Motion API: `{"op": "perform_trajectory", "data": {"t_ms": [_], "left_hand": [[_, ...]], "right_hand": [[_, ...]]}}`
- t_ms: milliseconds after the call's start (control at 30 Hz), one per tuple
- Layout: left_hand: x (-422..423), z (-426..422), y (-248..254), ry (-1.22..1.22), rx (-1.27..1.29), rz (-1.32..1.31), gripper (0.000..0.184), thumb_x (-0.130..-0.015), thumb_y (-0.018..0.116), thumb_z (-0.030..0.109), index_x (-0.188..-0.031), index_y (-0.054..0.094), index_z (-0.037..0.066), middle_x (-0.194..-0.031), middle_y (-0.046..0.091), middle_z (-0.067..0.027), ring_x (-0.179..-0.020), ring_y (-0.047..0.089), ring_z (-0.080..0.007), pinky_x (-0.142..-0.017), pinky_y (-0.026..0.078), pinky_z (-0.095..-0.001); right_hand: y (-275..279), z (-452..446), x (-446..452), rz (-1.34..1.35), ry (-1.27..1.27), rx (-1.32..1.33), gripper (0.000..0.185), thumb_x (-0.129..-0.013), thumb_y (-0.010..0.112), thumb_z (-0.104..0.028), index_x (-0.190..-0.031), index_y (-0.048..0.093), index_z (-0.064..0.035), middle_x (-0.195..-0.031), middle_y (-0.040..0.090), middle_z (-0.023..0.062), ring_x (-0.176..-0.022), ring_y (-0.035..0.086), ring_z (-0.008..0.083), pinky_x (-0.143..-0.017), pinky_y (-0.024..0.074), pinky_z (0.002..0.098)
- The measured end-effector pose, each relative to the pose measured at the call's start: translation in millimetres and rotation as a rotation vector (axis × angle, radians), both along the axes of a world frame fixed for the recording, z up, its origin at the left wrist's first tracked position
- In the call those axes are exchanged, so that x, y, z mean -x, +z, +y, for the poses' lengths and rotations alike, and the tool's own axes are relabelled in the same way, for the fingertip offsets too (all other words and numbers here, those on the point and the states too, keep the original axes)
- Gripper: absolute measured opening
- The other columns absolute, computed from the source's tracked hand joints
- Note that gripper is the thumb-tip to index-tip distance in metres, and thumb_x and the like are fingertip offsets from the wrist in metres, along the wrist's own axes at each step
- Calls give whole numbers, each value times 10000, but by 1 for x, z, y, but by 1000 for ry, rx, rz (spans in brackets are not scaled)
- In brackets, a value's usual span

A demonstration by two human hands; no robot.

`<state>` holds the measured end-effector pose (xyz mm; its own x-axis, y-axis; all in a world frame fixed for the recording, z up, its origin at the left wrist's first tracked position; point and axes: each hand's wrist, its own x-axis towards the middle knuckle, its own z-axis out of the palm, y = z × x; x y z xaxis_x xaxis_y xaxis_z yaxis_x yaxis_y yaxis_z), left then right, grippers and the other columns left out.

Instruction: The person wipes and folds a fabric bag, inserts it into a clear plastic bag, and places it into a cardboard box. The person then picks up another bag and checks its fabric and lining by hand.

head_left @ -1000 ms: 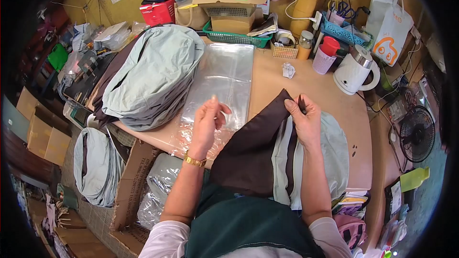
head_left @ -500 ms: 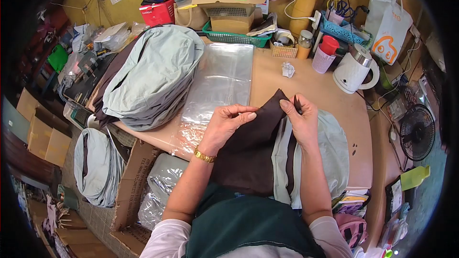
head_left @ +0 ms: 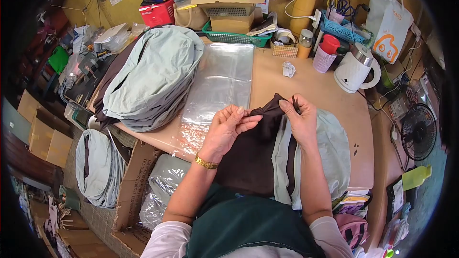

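A dark brown cloth piece with pale grey-green parts lies over the table's front edge, against the apron. My left hand, with a gold bracelet at the wrist, pinches the brown fabric near its upper left edge. The raised corner is between the thumb and fingers of my right hand, and a small dark pointed thing shows among those fingers. Pale grey-green fabric spreads right of my right forearm. Flat clear plastic bags lie beyond my left hand.
A tall pile of pale and brown cloth pieces stands at the left. Behind are a green basket, crumpled paper, a pink cup and a white kettle. An open cardboard box sits below left.
My left hand has moved right, from above the plastic bags to the brown cloth, and taken hold of it. The cloth's top is now bunched between both hands.
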<state>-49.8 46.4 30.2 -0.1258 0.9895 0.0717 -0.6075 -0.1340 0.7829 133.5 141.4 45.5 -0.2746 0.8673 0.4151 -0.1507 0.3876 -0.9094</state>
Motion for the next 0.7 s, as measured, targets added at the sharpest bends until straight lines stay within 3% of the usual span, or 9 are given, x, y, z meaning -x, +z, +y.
{"op": "perform_trajectory", "data": {"t_ms": [33, 167, 233, 267, 333, 367, 500, 700], "left_hand": [[0, -3, 1, -67, -36, -33, 191, -986, 545, 155, -923, 583, -21, -1015, 674, -148, -1043, 666, -294, -895, 574, -348], [-5, -9, 12, -100, -65, -75, 193, -990, 537, 156, -908, 569, -17, -1112, 651, -175, -1111, 630, -317, -960, 540, -381], [-4, -9, 14, -85, -89, -65, 191, -986, 545, 161, -910, 566, -13, -1198, 617, -201, -1143, 610, -322, -994, 517, -399], [-4, -9, 14, -83, -91, -66, 191, -986, 545, 161, -910, 566, -13, -1198, 617, -201, -1143, 610, -322, -994, 517, -399], [-3, -7, 13, -82, -93, -49, 188, -984, 548, 165, -918, 566, -10, -1245, 594, -216, -1141, 612, -307, -1009, 505, -408], [-4, -8, 14, -82, -94, -51, 188, -984, 548, 165, -918, 566, -10, -1245, 594, -216, -1141, 612, -307, -1009, 505, -408], [-8, -9, 17, -31, -56, -52, 225, -995, 533, 164, -843, 530, -1, -1218, 600, -241, -1084, 631, -252, -977, 521, -388], [-11, -11, 19, -8, -66, -21, 230, -996, 537, 178, -847, 532, 2, -1212, 604, -229, -1035, 635, -196, -964, 527, -374]], "right_hand": [[-2, 2, 1, 8, -15, -12, 322, -876, 736, -183, -684, 512, -53, -622, 426, -100, -606, 348, 18, -532, 291, 209], [10, -2, 3, -119, -60, -16, 232, -873, 729, -173, -772, 578, -28, -730, 539, -30, -625, 442, 61, -557, 371, 241], [26, -20, 10, -207, -406, -381, 157, -844, 731, -146, -903, 641, -32, -898, 579, 61, -690, 552, 172, -616, 445, 312], [33, -27, 7, -208, -404, -383, 157, -844, 731, -146, -903, 641, -32, -898, 579, 61, -690, 552, 172, -616, 445, 312], [43, -44, 0, -484, -404, -578, 197, -798, 744, -127, -967, 667, -62, -989, 545, 114, -766, 584, 281, -673, 468, 385], [45, -49, 1, -516, -441, -654, 252, -738, 773, -114, -971, 681, -92, -896, 541, 69, -743, 587, 255, -646, 443, 373], [46, -59, 2, -582, -430, -906, 306, -658, 800, -107, -940, 681, -114, -789, 538, 4, -666, 577, 167, -566, 366, 325], [45, -61, 8, -577, -446, -936, 226, -649, 786, -73, -774, 601, -103, -723, 512, 9, -623, 559, 166, -543, 349, 320]]}}
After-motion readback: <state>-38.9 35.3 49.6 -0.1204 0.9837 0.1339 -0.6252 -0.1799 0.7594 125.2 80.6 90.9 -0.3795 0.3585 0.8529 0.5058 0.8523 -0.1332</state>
